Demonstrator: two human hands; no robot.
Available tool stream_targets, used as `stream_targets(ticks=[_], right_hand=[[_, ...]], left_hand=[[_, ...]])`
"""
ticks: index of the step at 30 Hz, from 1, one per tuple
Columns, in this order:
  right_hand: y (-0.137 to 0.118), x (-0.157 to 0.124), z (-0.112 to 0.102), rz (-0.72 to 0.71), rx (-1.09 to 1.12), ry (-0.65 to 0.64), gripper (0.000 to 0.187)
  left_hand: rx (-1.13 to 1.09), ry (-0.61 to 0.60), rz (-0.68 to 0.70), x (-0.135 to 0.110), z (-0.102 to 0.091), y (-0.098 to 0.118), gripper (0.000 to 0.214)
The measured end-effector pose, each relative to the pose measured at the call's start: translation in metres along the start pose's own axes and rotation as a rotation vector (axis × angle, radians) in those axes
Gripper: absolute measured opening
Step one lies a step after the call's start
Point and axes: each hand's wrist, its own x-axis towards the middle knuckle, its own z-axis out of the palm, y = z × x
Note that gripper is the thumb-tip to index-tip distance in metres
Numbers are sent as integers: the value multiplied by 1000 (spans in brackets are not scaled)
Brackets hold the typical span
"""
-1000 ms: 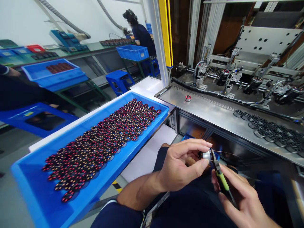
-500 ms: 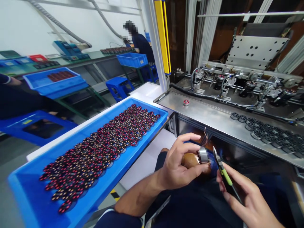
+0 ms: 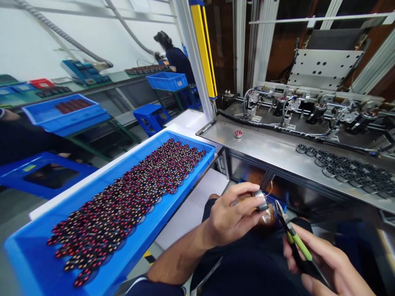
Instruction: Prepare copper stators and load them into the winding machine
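Between the fingertips of my left hand (image 3: 233, 216) is a small round metal motor part (image 3: 261, 200); a thin copper-coloured wire (image 3: 271, 187) sticks up from its right side. My right hand (image 3: 324, 255) is wrapped round a pair of pliers (image 3: 293, 234) with green and black handles. The pliers' pointed jaws are aimed up and left, a little to the right of the motor part and apart from it. Below the part, a brown, shiny object (image 3: 268, 216) shows partly behind my left hand; I cannot tell what it is.
On my left a blue tray (image 3: 173, 205) holds many red-and-black wound cores (image 3: 123, 201). One red-topped part (image 3: 238, 134) sits on the metal ledge (image 3: 262, 148), with dark rings (image 3: 342, 166) at right. Behind stands a machine (image 3: 324, 70). A co-worker (image 3: 180, 61) sits at the back.
My left hand has turned the motor part, so its wire now leans further right. The pliers have shifted slightly down, their jaws staying near the part. The whole view has moved a little.
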Motion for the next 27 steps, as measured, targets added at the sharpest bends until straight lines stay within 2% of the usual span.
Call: stream_targets(ticks=[3,8,16,21,27], right_hand=[[1,-1,-1,-40,10,-23,50],[2,3,-9,-84,-84,-142,57],[-5,7,7,-92,10,-29,47],[-13,14,3,-41,-12,-88,50],[-13,15,-1,-100,2,-157,61]], left_hand=[[-33,-5,14,1,0,-1,48],[-74,38,66,6,0,0,59],[-90,45,39,7,-1,-1,57],[-92,46,36,5,-1,-2,57],[-91,42,30,4,-2,-1,58]])
